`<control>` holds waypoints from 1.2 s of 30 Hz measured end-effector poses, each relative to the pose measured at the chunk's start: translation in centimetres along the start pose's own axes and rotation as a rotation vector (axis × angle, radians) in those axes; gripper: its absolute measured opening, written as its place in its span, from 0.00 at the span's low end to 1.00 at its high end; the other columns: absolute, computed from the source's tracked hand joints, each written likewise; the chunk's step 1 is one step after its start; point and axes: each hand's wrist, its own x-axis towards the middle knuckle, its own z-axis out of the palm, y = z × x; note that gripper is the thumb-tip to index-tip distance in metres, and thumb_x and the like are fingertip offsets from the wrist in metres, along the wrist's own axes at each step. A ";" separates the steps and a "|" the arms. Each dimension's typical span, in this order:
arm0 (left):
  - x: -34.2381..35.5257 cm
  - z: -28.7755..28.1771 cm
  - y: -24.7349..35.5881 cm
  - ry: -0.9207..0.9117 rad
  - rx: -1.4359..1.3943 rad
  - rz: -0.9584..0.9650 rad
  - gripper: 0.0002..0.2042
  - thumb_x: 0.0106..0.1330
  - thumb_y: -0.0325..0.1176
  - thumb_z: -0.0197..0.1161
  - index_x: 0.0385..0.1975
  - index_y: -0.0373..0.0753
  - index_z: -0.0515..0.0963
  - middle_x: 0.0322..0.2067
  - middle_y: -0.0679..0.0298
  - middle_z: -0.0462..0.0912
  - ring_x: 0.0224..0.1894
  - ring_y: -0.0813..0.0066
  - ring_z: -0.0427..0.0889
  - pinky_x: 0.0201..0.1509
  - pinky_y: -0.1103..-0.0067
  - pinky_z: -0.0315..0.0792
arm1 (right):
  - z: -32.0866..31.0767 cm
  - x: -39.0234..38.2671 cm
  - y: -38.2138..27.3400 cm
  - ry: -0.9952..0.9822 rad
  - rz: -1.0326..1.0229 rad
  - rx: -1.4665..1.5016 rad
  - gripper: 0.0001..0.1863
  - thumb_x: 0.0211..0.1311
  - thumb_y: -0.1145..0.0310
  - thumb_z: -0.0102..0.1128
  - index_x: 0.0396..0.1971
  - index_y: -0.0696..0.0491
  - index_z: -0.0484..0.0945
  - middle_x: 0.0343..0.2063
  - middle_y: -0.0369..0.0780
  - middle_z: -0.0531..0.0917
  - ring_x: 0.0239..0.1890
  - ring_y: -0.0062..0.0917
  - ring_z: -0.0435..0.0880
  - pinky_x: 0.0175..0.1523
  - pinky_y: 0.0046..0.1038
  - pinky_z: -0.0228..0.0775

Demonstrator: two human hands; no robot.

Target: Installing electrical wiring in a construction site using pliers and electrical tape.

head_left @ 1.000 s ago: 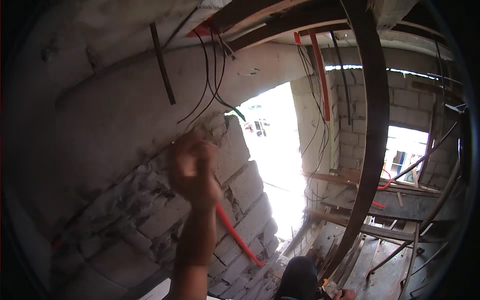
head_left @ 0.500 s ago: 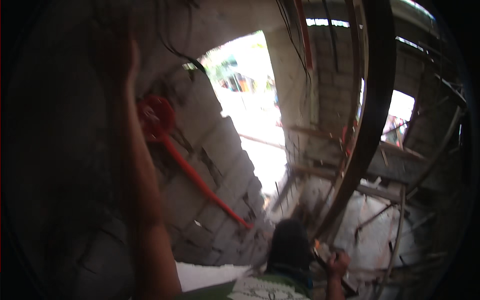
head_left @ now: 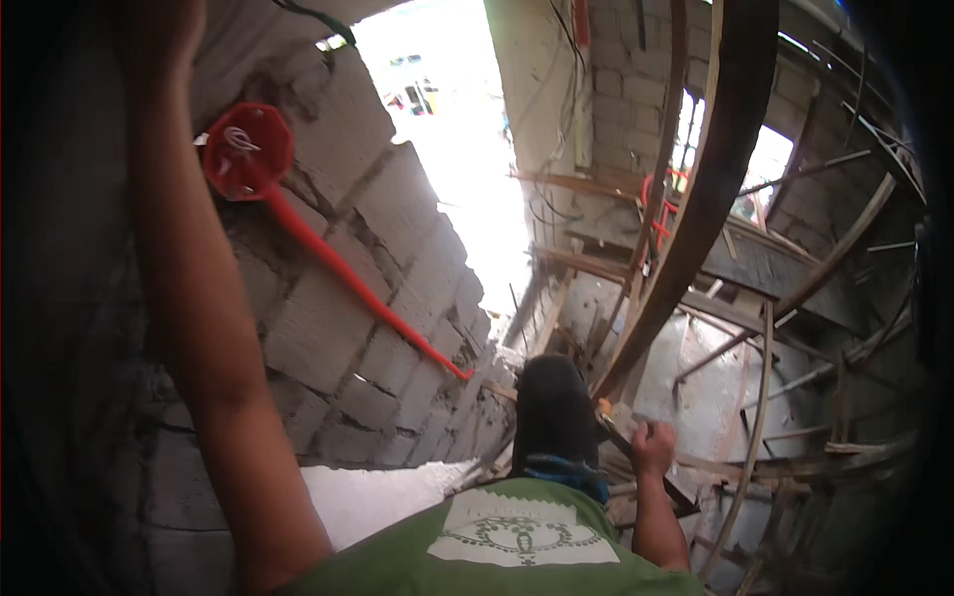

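My left arm reaches up along the grey block wall [head_left: 328,328] at the left. The left hand [head_left: 167,40] is by the wall's upper part, partly cut off by the top edge and in shadow, so its fingers cannot be made out. To the right of that forearm, a red octagonal electrical box [head_left: 268,149] with pale coiled wire inside is set in the wall. From it a red conduit [head_left: 343,278] slants down to the right. Low at the right, my right hand [head_left: 653,447] is closed round a long dark tool [head_left: 618,434] with an orange end; its exact kind is unclear.
A thick timber post [head_left: 723,169] rises right of centre. Behind it are wooden planks [head_left: 586,263] and several poles [head_left: 763,407]. A bright opening [head_left: 447,129] breaks the wall. My dark-trousered knee [head_left: 558,407] is in front of me, above a pale ledge [head_left: 388,497].
The view has shifted, so the wall, red box and conduit sit higher and further left. My left arm also appears further left and higher. The right hand still grips the tool.
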 end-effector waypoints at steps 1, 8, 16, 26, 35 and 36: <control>-1.6 0.0 2.3 0.040 -0.068 -0.077 0.14 0.71 0.41 0.63 0.46 0.38 0.74 0.21 0.67 0.77 0.18 0.75 0.75 0.20 0.77 0.68 | 0.4 0.2 0.4 -0.014 -0.006 -0.025 0.09 0.59 0.64 0.61 0.32 0.54 0.82 0.37 0.46 0.81 0.46 0.45 0.77 0.54 0.43 0.70; -2.7 -4.3 -0.8 0.038 -0.516 -0.304 0.22 0.75 0.46 0.55 0.57 0.35 0.75 0.51 0.56 0.82 0.49 0.69 0.79 0.53 0.68 0.72 | -0.5 -0.1 -1.3 0.015 0.070 0.010 0.09 0.59 0.66 0.61 0.31 0.56 0.80 0.36 0.47 0.80 0.47 0.45 0.77 0.55 0.42 0.69; -15.2 -6.4 2.9 0.027 -0.645 -0.293 0.17 0.76 0.40 0.52 0.51 0.30 0.77 0.39 0.58 0.82 0.36 0.74 0.79 0.39 0.77 0.72 | 0.2 0.1 0.0 0.010 0.009 0.021 0.09 0.60 0.65 0.60 0.32 0.56 0.80 0.36 0.47 0.81 0.47 0.46 0.77 0.55 0.43 0.68; -43.0 0.0 8.6 -0.864 -0.760 -1.123 0.09 0.68 0.31 0.66 0.42 0.33 0.82 0.34 0.64 0.85 0.34 0.82 0.80 0.38 0.82 0.74 | 1.7 0.2 2.6 0.018 -0.084 -0.011 0.12 0.60 0.61 0.59 0.31 0.55 0.81 0.33 0.49 0.82 0.41 0.48 0.79 0.49 0.44 0.70; -55.2 -1.9 13.1 -1.364 -0.645 -1.038 0.12 0.65 0.32 0.68 0.46 0.34 0.80 0.36 0.60 0.85 0.36 0.74 0.83 0.43 0.76 0.76 | -0.9 0.1 0.8 0.094 0.030 0.308 0.11 0.63 0.66 0.62 0.39 0.57 0.83 0.36 0.47 0.84 0.41 0.40 0.84 0.49 0.34 0.75; -55.3 -2.1 13.6 -1.381 -0.681 -1.038 0.12 0.65 0.32 0.68 0.46 0.34 0.80 0.36 0.60 0.85 0.36 0.74 0.83 0.43 0.76 0.76 | -1.4 -0.1 0.5 0.117 0.054 0.356 0.10 0.62 0.66 0.63 0.38 0.56 0.83 0.35 0.47 0.84 0.40 0.41 0.84 0.48 0.35 0.75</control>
